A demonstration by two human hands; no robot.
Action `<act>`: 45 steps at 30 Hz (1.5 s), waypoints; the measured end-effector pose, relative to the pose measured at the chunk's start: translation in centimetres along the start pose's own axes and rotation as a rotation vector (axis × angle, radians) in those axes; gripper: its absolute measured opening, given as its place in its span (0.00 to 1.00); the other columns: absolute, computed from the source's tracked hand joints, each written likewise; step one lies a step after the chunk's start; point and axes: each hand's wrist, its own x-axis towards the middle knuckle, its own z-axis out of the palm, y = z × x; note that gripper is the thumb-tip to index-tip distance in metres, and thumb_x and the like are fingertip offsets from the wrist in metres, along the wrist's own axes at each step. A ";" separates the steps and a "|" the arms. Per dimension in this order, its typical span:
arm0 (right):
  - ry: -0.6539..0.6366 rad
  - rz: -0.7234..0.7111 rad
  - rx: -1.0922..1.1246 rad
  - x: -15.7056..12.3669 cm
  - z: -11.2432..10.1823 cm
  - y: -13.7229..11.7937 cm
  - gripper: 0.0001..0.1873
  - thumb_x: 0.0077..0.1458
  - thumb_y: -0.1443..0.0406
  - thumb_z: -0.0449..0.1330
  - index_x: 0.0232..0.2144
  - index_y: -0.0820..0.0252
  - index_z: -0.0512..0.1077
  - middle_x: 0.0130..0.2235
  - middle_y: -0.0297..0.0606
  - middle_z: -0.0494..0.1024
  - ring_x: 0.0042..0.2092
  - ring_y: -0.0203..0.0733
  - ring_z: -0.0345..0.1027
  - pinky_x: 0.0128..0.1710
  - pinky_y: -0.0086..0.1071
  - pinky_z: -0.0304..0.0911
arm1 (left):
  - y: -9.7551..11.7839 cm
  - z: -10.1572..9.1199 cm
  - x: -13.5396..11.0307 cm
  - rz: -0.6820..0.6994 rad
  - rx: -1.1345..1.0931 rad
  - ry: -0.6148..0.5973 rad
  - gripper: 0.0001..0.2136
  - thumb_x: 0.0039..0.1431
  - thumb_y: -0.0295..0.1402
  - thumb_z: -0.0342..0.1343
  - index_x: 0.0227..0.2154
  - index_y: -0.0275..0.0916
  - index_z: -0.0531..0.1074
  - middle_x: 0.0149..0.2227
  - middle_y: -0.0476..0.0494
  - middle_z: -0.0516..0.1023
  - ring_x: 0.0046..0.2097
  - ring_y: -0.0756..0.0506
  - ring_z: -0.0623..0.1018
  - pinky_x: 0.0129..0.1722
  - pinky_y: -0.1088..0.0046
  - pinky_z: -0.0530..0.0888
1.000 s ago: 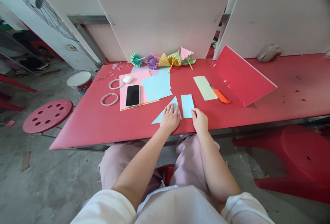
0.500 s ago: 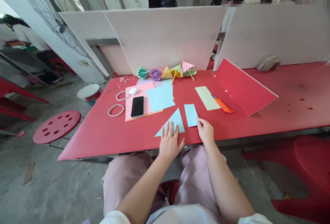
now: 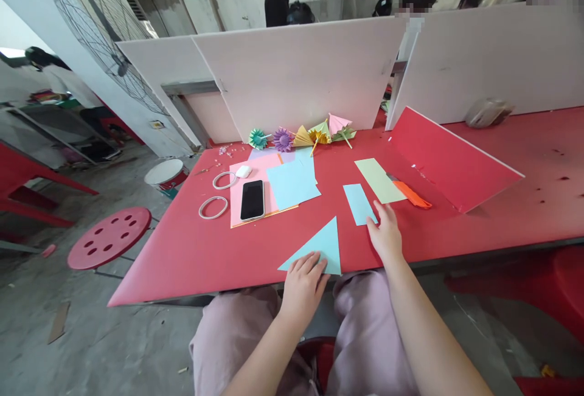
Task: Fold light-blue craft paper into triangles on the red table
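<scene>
My left hand (image 3: 304, 286) lies with flattened fingers on the lower edge of a light blue paper triangle (image 3: 322, 244) at the table's front edge. To its right, my right hand (image 3: 385, 235) has its thumb and forefinger apart, by the lower right corner of a small light blue paper rectangle (image 3: 358, 204). Whether the fingertips touch that paper I cannot tell. Just beyond this hand are a pale green paper strip (image 3: 378, 178) and an orange-handled cutter (image 3: 414, 195), whose blade end rests at the strip's edge.
On the red table (image 3: 182, 265) lie a phone (image 3: 252, 200), pink paper (image 3: 235, 207), larger blue paper (image 3: 294, 180), two tape rings (image 3: 213, 207) and a white case (image 3: 243, 171). Folded paper flowers and umbrellas (image 3: 319, 134) line the white partition (image 3: 301, 79). A red board (image 3: 456, 159) leans right.
My left hand has drawn the triangle towards the front edge. My right hand has loosened its fingers from the blue rectangle and spread them. The view has shifted slightly.
</scene>
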 end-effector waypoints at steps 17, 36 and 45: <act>-0.656 -0.358 0.471 5.0 0.0 -13.4 0.15 0.47 0.53 0.58 0.29 0.58 0.74 0.25 0.33 0.72 0.27 0.36 0.62 0.24 0.29 0.56 | -4.4 -10.8 14.1 0.053 -0.072 0.553 0.11 0.60 0.33 0.48 0.44 0.41 0.69 0.49 0.42 0.71 0.55 0.42 0.66 0.55 0.61 0.59; -0.560 0.000 0.727 4.3 5.2 -11.3 0.19 0.45 0.51 0.59 0.18 0.58 0.59 0.16 0.23 0.54 0.17 0.27 0.48 0.16 0.26 0.45 | -7.3 -5.1 13.6 -0.733 -1.106 0.349 0.11 0.43 0.38 0.62 0.28 0.36 0.74 0.19 0.53 0.69 0.23 0.53 0.67 0.25 0.78 0.63; -0.561 -0.021 0.817 4.3 4.2 -11.4 0.19 0.53 0.50 0.51 0.40 0.56 0.68 0.27 0.30 0.70 0.18 0.28 0.54 0.19 0.28 0.53 | -8.4 -4.6 13.7 -0.752 -1.199 0.413 0.13 0.43 0.38 0.63 0.31 0.37 0.72 0.16 0.59 0.59 0.18 0.57 0.56 0.18 0.81 0.53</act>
